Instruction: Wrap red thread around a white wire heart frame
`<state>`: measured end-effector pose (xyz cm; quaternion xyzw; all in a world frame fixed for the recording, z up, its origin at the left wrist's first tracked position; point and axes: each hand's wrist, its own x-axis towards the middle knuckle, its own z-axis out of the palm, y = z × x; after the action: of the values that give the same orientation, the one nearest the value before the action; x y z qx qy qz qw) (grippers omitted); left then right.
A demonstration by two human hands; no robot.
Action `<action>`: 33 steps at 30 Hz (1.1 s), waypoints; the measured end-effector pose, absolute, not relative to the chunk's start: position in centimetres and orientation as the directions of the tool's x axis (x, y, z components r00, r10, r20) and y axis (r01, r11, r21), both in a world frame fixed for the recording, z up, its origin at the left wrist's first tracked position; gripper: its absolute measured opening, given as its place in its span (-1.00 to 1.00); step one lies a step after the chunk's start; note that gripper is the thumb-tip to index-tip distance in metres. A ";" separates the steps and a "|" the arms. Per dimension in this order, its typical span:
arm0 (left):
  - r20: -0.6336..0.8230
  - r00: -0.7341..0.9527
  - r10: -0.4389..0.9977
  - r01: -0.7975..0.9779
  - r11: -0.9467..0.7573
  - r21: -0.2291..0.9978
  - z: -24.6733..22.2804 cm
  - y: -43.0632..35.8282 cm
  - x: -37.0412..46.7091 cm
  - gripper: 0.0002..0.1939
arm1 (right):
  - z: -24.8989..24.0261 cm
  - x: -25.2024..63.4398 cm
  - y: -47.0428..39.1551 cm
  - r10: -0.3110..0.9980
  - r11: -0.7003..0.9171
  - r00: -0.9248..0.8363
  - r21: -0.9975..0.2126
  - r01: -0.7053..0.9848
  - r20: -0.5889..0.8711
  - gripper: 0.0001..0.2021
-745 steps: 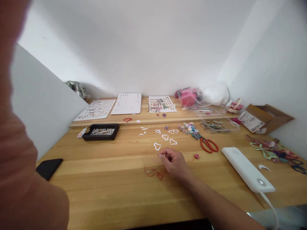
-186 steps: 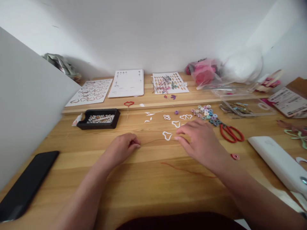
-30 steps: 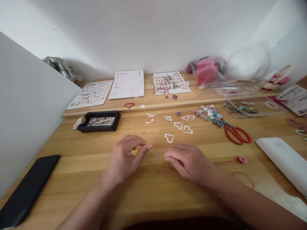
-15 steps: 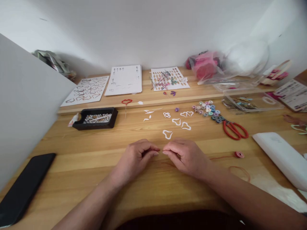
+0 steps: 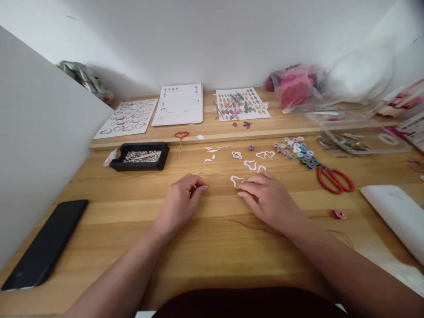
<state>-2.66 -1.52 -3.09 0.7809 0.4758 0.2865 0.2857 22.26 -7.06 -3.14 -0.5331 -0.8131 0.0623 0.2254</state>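
Observation:
My left hand (image 5: 183,196) is over the middle of the wooden table, thumb and fingertips pinched together; anything between them is too small to name. To its right, my right hand (image 5: 266,194) has thumb and forefinger slightly apart, beside a white petal-shaped cutout (image 5: 236,181). More white cutouts (image 5: 250,165) lie just beyond it, one partly hidden by its fingers. A thin red thread (image 5: 251,226) runs under my right wrist toward a small red spool (image 5: 339,214).
Red-handled scissors (image 5: 335,179) and coloured spools (image 5: 298,150) sit at the right. A black tray of beads (image 5: 139,165) stands at the back left, a black phone (image 5: 46,243) at the left edge. A white case (image 5: 394,216) lies far right. Patterned sheets (image 5: 127,118) rest on the raised ledge.
My hands have moved apart, the right one up and rightward to the white cutouts with its fingers parting. My left hand has shifted slightly left and away from me. The view has shifted too.

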 end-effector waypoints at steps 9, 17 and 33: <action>0.394 0.321 0.861 0.585 -0.507 0.632 -4.5 -0.2 -2.9 -0.88 | -2.5 20.3 -8.1 0.852 0.520 -0.470 -0.271 0.810 0.228 -0.67; 0.472 0.331 0.817 0.542 -0.574 0.614 -5.0 0.8 -3.1 -0.91 | -2.2 15.6 -11.0 0.695 0.719 -0.689 -0.205 0.664 0.203 -0.61; 0.543 0.328 0.773 0.550 -0.624 0.556 -6.0 1.8 -3.3 -0.93 | -5.2 14.5 -19.1 0.457 0.874 -0.759 -0.079 0.479 0.464 -0.75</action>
<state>-3.26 1.77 -5.96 0.8034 0.4117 0.4078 0.1370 14.52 -19.12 -5.21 -0.2497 -0.9375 -0.0222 0.2415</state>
